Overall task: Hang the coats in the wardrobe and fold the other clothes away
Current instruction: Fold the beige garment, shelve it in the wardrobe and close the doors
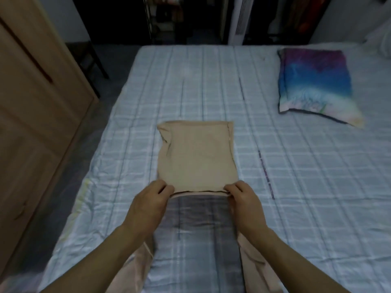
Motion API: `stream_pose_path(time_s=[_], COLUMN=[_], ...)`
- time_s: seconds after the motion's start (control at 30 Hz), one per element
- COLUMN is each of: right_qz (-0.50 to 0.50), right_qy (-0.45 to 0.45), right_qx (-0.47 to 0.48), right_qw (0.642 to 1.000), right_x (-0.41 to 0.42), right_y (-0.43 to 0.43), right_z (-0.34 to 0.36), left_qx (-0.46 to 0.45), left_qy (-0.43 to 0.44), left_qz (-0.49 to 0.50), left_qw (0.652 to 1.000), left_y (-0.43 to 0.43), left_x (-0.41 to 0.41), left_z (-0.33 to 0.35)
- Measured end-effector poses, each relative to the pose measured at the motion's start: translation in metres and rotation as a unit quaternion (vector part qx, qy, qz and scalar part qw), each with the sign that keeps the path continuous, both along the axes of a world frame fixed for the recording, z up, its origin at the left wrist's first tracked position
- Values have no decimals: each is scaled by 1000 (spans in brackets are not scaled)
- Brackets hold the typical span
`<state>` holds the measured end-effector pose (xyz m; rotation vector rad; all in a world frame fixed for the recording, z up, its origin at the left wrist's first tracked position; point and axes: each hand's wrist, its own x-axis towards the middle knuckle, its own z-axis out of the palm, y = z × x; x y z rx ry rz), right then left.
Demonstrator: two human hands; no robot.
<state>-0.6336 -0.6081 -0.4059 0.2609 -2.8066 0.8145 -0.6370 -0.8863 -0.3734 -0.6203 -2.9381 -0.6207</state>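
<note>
Folding part-way done, by the look of it — beige garment [196, 153] laid as flat rectangle on near middle of bed [296, 166], near corners pinched by left hand [148, 199] and right hand [243, 199], not yet put away — no coats visible, hanging impossible to judge.

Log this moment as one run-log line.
phase: folding | left hand: pinches near-left corner of beige garment | right hand: pinches near-right corner | state: folded flat on checked bedspread | pillow: far right
</note>
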Motion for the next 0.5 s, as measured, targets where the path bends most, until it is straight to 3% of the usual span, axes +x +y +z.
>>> stream_pose_path(time_s=[0.07, 0.27, 0.5], right_qz=[-13, -64, -46], right_qy=[35, 133, 251], right_qx=[-23, -138, -169], right_qw=[999, 979, 952], right_x=[-10, -39, -51], right_y=[4, 6, 17], right_z=[49, 211, 361], left_qx=[1, 167, 214], left_qy=[37, 106, 216], left_qz=[-1, 50, 18], left_qw=[999, 979, 952], left_y=[2, 20, 24], left_x=[-7, -37, -55], left_z=[49, 194, 343])
